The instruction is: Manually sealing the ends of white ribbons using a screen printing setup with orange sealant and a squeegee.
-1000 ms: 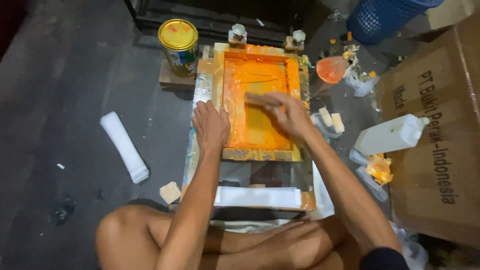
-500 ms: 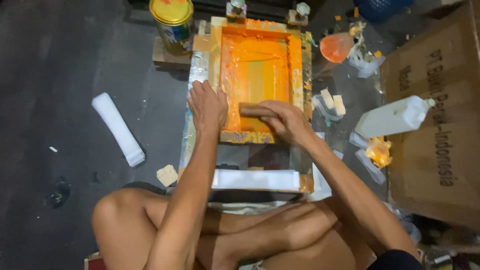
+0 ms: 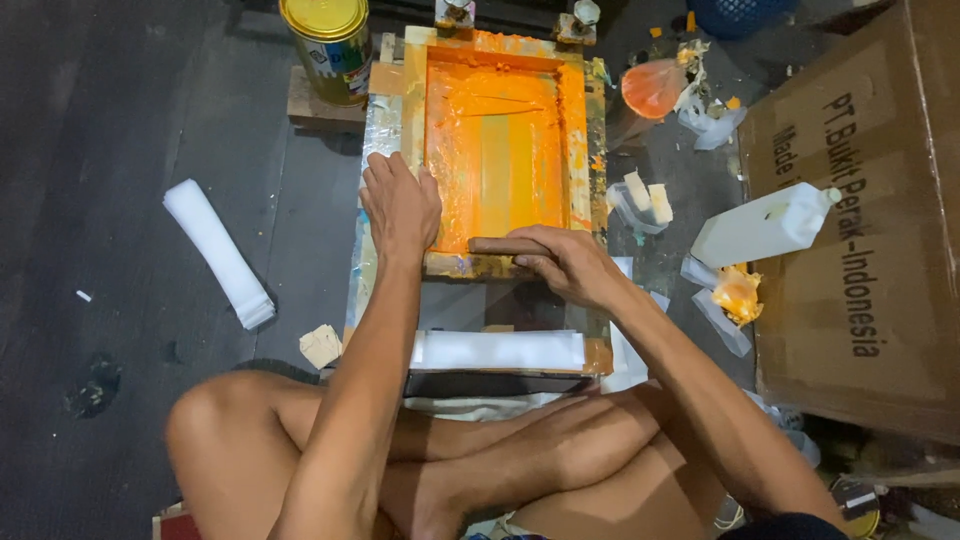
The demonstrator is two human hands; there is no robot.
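Observation:
A wooden printing screen frame [image 3: 575, 100] lies flat in front of me, its mesh coated with orange ink [image 3: 500, 150]. My right hand [image 3: 568, 262] grips a wooden-handled squeegee [image 3: 500, 245] at the near end of the screen. My left hand [image 3: 400, 205] presses flat, fingers apart, on the frame's left near corner. A folded white strip [image 3: 497, 350] lies just below the frame, near my crossed legs.
A yellow-lidded paint can [image 3: 328, 45] stands on a wooden block at the back left. A white roll [image 3: 217, 250] lies on the dark floor at left. A white plastic jug [image 3: 765, 225] leans against a cardboard box [image 3: 860, 220] at right. An orange ink bag [image 3: 653, 87] sits behind.
My right hand has pulled the squeegee from the middle of the screen toward me to its near end. My left hand stays pressed on the frame.

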